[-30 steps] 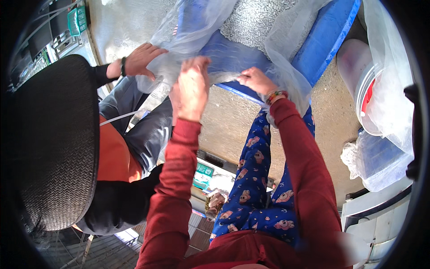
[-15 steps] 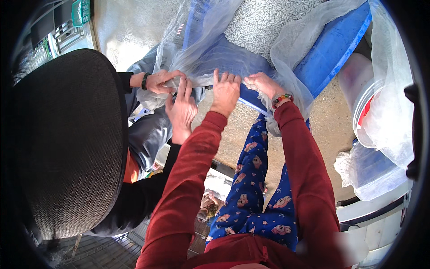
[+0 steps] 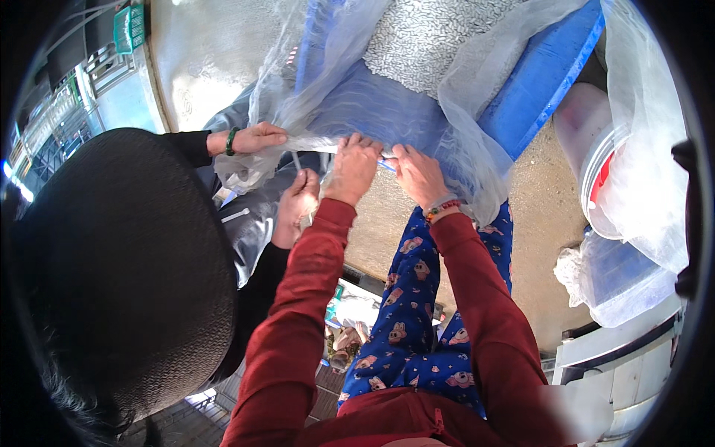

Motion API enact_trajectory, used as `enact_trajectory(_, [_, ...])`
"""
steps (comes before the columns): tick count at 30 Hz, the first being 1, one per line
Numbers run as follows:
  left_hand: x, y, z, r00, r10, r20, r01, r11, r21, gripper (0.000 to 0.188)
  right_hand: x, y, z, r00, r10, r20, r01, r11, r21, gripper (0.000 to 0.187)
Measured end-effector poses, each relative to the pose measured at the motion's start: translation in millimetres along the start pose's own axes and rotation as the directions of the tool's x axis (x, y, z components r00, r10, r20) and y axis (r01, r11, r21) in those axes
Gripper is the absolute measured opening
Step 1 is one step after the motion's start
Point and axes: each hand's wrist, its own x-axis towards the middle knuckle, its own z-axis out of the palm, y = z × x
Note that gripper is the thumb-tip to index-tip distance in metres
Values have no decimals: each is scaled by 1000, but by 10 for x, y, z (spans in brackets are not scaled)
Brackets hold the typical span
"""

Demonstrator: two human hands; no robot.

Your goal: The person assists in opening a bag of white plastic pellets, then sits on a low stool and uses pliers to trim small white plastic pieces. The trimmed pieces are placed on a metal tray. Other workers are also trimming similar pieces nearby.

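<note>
Well, pale pellets (image 3: 439, 45) in a blue tray (image 3: 544, 82) (both hands (image 3: 354, 170) (image 3: 419, 176) clamped on netting (image 3: 482, 175)).

Beyond the grip of left hand (image 3: 353, 170) and right hand (image 3: 418, 177) on the netting (image 3: 477, 167) lies the tray (image 3: 547, 82), pellets (image 3: 432, 45) in it. A co-worker's hands (image 3: 264, 137) are just left of the grip; well right is the bucket (image 3: 596, 167), the plastic bag (image 3: 625, 283) right and behind.

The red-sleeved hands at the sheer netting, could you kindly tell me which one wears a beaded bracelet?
The right hand: a colourful beaded bracelet circles its wrist, while none shows on the left hand.
</note>
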Motion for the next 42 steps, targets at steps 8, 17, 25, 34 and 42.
enact_trajectory(8, [-2, -11, 6, 997, -71, -10, 71, 995, 76, 13, -21, -192, 31, 988, -60, -141, 28, 975, -219, 23])
enact_trajectory(17, [-100, 23, -21, 994, -97, -50, 97, 995, -9, 17, 48, -120, 287, 926, -175, -334, 208, 976, 64, 16])
enact_trajectory(25, [-116, 66, 22, 993, -112, -28, 113, 991, 72, 18, 15, -62, 254, 962, -179, -205, 183, 983, 5, 12])
enact_trajectory(34, [-100, 118, 101, 989, -147, -28, 148, 988, 39, 22, -53, -88, 285, 962, -145, -230, 132, 989, -71, 12])
enact_trajectory(42, [-125, 98, 95, 988, -135, -81, 130, 989, -67, 19, -86, -61, 335, 949, -108, -296, 91, 993, -71, 16])
